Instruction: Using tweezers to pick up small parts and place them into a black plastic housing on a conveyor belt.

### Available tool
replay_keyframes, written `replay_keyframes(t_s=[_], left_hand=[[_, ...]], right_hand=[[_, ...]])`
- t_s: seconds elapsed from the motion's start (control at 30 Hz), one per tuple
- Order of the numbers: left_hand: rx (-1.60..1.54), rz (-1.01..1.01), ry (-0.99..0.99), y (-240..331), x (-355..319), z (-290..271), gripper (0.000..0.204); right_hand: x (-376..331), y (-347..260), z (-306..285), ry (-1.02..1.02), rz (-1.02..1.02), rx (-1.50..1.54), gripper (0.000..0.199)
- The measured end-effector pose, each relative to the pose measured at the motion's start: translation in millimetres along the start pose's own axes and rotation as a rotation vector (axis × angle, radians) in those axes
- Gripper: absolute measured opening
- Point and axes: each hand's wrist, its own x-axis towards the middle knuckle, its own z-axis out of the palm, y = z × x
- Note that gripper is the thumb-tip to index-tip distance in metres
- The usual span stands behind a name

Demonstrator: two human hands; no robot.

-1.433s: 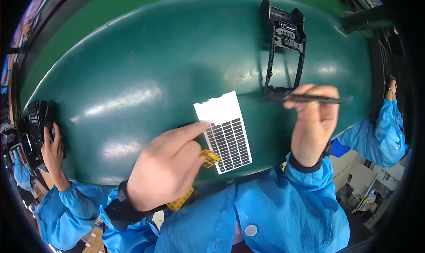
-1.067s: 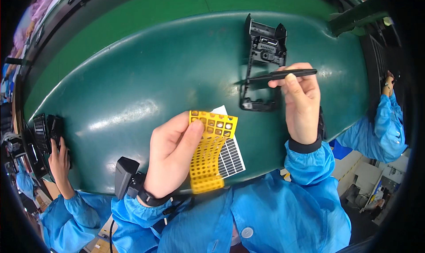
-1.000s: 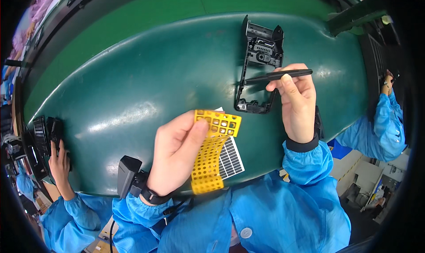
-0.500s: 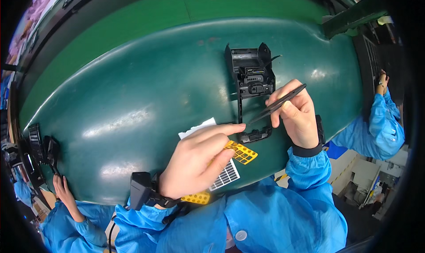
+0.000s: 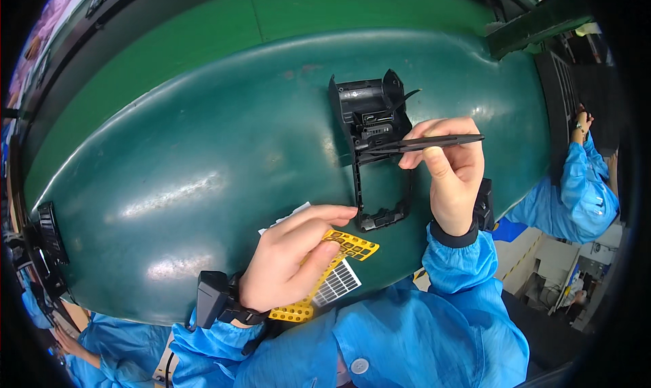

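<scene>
A black plastic housing (image 5: 363, 102) with an open rectangular frame at its near end lies on the green table. My right hand (image 5: 453, 174) pinches a pair of black tweezers (image 5: 444, 142), whose tips lie over the housing's middle section. Whether the tips hold anything is too small to tell. In my left hand (image 5: 288, 259) a yellow sheet of dark stickers (image 5: 361, 249) is held between thumb and fingers. Its outstretched index finger reaches the left rail of the frame. Beneath that hand lies a white sheet of black rectangular labels (image 5: 339, 283), partly covered.
The green table (image 5: 224, 130) curves away to the left. A black object (image 5: 51, 232) stands at its left edge. One person's blue sleeve (image 5: 125, 337) is at lower left, another's (image 5: 576, 178) at right. A dark green post (image 5: 539, 32) rises at the far right.
The tweezers have swung from the frame's opening up to the housing's middle section and now lie nearly level. The housing appears slightly further left and turned. My left hand still holds the yellow sheet.
</scene>
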Motion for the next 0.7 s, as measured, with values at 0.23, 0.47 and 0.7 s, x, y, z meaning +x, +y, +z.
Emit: replay_keyframes(t_s=[0.23,0.47,0.7], left_hand=[[-0.045,-0.089,-0.019,1.8,1.6,-2.2,0.022],[-0.043,-0.100,-0.027,0.8,1.6,-2.3,0.022],[-0.045,-0.105,-0.019,2.2,2.5,-1.9,0.023]], right_hand=[[-1.9,5.9,0.8,-0.006,-0.026,0.034,0.019],[-5.5,6.6,2.5,0.022,-0.050,0.014,0.022],[-6.9,7.3,2.4,0.033,-0.049,0.026,0.021]])
